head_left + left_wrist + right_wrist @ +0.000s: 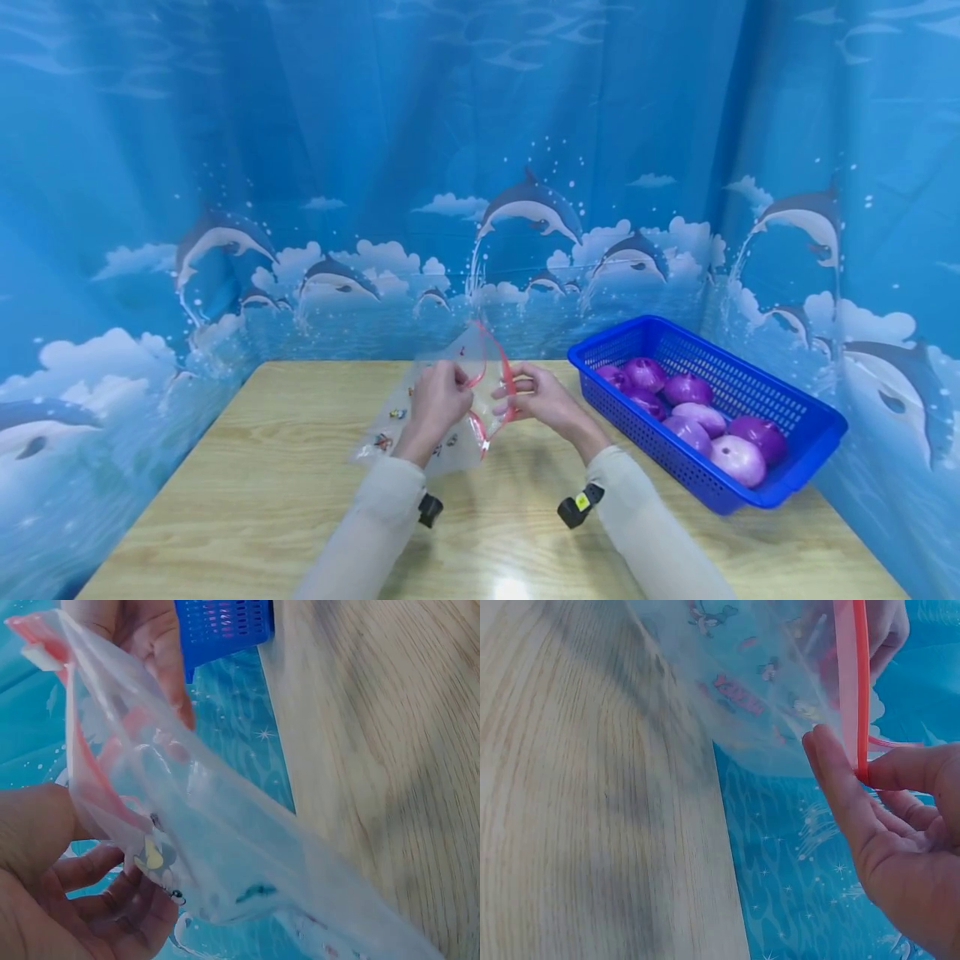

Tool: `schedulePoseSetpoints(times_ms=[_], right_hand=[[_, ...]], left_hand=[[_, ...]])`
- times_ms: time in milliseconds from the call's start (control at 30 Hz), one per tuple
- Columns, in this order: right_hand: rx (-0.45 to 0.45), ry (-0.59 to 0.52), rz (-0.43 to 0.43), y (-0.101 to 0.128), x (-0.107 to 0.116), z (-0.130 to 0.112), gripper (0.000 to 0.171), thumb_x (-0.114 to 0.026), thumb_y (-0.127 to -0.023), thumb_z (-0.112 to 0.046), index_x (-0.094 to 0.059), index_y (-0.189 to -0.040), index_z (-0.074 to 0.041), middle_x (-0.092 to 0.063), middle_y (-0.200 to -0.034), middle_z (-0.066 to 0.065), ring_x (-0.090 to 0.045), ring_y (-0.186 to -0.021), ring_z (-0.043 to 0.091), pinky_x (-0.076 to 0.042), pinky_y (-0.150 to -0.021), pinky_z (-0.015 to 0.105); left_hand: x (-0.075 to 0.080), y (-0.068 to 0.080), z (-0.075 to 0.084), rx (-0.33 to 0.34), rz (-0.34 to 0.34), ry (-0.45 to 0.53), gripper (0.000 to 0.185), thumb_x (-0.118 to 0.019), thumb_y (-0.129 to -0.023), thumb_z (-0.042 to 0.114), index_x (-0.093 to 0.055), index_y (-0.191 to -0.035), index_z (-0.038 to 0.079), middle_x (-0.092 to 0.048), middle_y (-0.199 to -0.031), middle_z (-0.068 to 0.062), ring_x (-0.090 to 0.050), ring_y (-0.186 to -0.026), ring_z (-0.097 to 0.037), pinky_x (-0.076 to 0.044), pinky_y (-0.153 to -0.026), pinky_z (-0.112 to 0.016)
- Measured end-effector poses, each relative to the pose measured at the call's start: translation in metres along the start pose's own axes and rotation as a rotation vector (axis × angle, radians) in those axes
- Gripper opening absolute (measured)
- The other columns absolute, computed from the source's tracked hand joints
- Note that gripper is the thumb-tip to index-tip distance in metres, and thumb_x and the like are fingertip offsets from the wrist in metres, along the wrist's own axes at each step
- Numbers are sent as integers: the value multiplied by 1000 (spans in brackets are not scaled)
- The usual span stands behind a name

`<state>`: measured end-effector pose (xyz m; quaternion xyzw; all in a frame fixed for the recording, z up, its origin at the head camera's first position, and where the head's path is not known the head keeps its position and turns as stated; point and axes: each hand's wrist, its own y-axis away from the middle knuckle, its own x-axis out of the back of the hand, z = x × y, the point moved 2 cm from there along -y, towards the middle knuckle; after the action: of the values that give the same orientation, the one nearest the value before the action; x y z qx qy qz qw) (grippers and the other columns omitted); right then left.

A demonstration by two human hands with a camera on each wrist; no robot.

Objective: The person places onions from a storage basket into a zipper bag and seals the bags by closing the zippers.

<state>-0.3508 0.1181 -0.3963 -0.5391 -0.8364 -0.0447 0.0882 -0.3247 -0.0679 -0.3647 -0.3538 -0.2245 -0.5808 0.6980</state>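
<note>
A clear zip bag printed with small cartoon figures is held up over the table, its red-edged mouth spread apart and facing right. My left hand pinches one edge of the mouth; in the left wrist view its thumb and fingers close on the film beside the pink zip strip. On the opposite edge, my right hand pinches the red strip between thumb and fingers, as the right wrist view shows. A white slider sits at one end of the zip.
To the right, a blue plastic basket holds several peeled purple onions. The wooden table reaches back to a blue curtain printed with dolphins. Black wrist cameras are strapped on both sleeves.
</note>
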Motion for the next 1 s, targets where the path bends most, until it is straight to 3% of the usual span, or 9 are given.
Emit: schedulePoseSetpoints(times_ms=[167,333,467,633,767,1000], right_hand=[[-33,10,7,-2,-2,2,41,-54,-100,3,-48,-141,8,-65,-126,37,-78,-91,27,-67,-85,41],[-91,63,40,-2,-6,2,45,-56,-102,-1,-49,-145,6,-70,-119,32,-76,-79,19,-68,-81,37],[-122,94,54,-2,-6,5,42,-54,-101,3,-51,-143,5,-72,-114,32,-73,-69,15,-68,-78,35],[-117,69,47,-4,-3,15,41,-48,-101,11,-50,-141,8,-71,-109,35,-75,-69,17,-68,-75,36],[-105,69,29,-3,-3,16,42,-47,-100,12,-50,-142,9,-71,-109,33,-76,-71,19,-68,-76,37],[-109,82,-7,-2,-7,9,42,-47,-102,9,-50,-143,5,-72,-112,30,-75,-73,19,-68,-79,37]], left_hand=[[3,2,4,-2,-4,35,15,-70,-86,0,-77,-96,7,-76,-92,-10,-68,-78,-19,-61,-67,-28],[8,3,7,6,-24,95,8,-71,-90,6,-75,-95,9,-73,-90,-7,-66,-76,-17,-58,-63,-24],[16,2,2,10,-34,167,5,-70,-93,10,-74,-96,8,-73,-95,-8,-69,-83,-20,-61,-67,-27],[32,-1,-5,12,-9,235,10,-68,-97,12,-74,-100,5,-75,-98,-12,-72,-86,-22,-64,-74,-31],[40,-2,-6,7,-22,240,11,-67,-99,14,-74,-102,6,-75,-99,-11,-71,-87,-22,-64,-76,-32],[38,0,-8,25,-83,222,9,-74,-94,14,-74,-102,9,-75,-101,-9,-72,-92,-21,-65,-81,-33]])
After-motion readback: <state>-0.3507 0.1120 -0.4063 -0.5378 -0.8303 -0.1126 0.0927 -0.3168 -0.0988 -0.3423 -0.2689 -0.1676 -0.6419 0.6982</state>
